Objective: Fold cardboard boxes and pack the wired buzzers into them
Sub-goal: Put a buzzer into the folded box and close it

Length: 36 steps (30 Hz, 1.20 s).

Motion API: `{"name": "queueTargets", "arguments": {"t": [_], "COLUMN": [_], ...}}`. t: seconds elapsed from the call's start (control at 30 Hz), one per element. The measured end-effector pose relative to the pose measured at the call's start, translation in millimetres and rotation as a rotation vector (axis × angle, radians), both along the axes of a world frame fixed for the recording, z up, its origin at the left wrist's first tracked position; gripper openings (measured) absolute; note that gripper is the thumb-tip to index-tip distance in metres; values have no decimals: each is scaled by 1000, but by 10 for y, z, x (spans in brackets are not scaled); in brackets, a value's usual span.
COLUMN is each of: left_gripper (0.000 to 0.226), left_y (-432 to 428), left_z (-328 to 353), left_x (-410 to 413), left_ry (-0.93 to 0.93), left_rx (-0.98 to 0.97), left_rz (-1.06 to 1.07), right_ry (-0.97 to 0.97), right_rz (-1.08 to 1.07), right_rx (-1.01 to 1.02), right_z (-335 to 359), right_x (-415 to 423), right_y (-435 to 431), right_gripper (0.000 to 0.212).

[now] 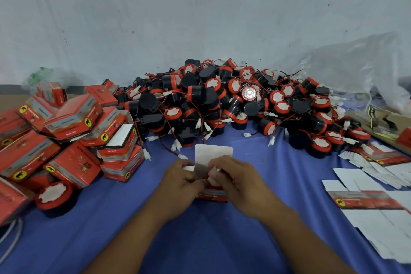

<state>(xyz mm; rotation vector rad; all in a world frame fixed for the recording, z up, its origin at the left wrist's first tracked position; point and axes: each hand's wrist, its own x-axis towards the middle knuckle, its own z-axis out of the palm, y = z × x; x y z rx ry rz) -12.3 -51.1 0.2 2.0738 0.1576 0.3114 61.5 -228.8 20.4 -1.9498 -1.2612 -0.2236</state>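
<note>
Buzzer pile (233,104) @ 12 o'clock, behind box (213,153). Folded boxes (66,135) @ 9, flat blanks (367,202) @ 3. All on cloth (200,240).

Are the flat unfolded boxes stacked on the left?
No, the flat boxes lie on the right; folded boxes pile up on the left.

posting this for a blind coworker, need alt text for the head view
Both hands, left hand and right hand, grip a half-folded red cardboard box, its white flap up, over a blue cloth. Behind lies a pile of wired buzzers; folded boxes heap at left, flat box blanks at right.
</note>
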Motion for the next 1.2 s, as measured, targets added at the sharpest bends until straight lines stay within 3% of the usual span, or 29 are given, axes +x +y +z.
{"name": "queueTargets", "arguments": {"t": [0.07,0.13,0.27,0.33,0.5,0.63,0.73,0.83,0.9,1.07,1.2], "left_gripper": [15,5,49,47,12,11,9,22,22,19,26], "left_y": [-39,-76,-110,-107,-137,-157,-171,-189,-214,-190,-175], "left_z": [3,23,52,48,-58,-73,-84,-67,-63,-129,-175], "left_x": [16,15,46,72,24,-2,-9,-43,-58,-10,46], "left_ry": [68,11,7,60,-75,-145,-213,-295,-315,-331,-269], "left_rx": [-99,-261,-526,-577,-369,-286,-129,-9,116,173,231], "left_rz": [64,135,302,373,305,281,278,179,99,105,35], "right_ry": [-5,-2,-93,-95,-134,-64,-138,-138,-141,-7,116], "right_rz": [2,16,-45,-169,-278,-282,-184,-160,-169,-2,-13], "right_rx": [28,18,-91,-107,-60,-186,-269,-345,-391,-206,-86], "right_z": [-1,-6,-59,-73,-95,-95,-84,-73,-92,-104,-100], "right_x": [4,-13,-110,-170,-177,-128,-143,-150,-129,17,130], "right_y": [18,27,87,163,265,285,254,185,172,22,-143], "right_gripper": [15,20,22,15,14,29,28,39,30,14,13]}}
